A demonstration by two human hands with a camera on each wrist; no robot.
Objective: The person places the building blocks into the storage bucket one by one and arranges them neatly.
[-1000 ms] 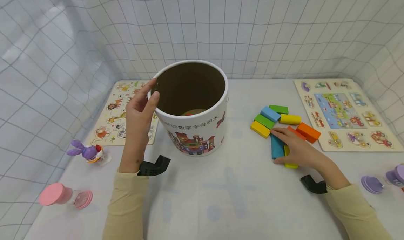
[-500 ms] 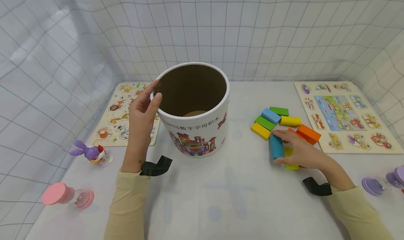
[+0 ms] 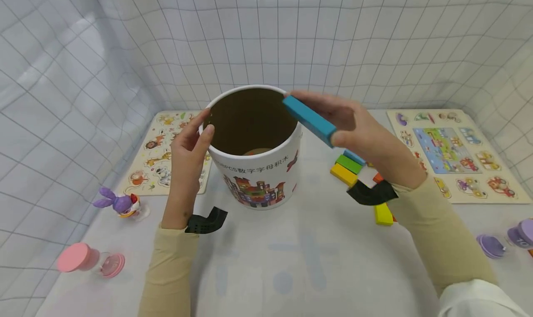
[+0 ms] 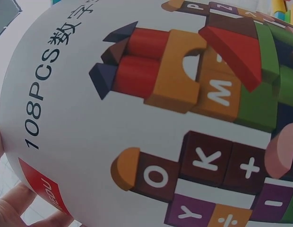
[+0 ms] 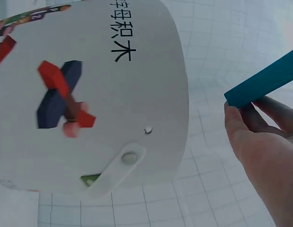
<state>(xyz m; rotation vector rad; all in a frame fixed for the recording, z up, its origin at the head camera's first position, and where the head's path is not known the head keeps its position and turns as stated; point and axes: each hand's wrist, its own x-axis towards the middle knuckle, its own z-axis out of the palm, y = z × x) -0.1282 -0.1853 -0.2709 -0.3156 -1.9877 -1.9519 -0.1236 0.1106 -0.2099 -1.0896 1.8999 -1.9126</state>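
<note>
A large white bucket (image 3: 260,178) printed with a toy-block castle stands mid-table, its mouth facing up. My left hand (image 3: 188,152) grips its left rim, thumb toward the inside edge; in the left wrist view the fingers (image 4: 16,205) lie along the bucket's wall. Up by the right rim, my right hand (image 3: 345,122) pinches a long blue block (image 3: 310,120) at its ends, and the block's far end overlaps the bucket's mouth in the head view. The right wrist view shows the blue block (image 5: 264,80) held between thumb and fingers, beside the bucket wall (image 5: 156,94).
Right of the bucket lie loose blocks, among them yellow (image 3: 343,174), green (image 3: 349,164) and another yellow (image 3: 383,214). Wooden puzzle boards lie at left (image 3: 195,187) and right (image 3: 495,164). A purple rabbit figure (image 3: 120,203), pink cup (image 3: 79,257) and purple lid (image 3: 491,246) sit near the sides.
My right hand has lifted the blue block off the pile and carried it up and left to the bucket's right rim. My left hand stays on the left rim.
</note>
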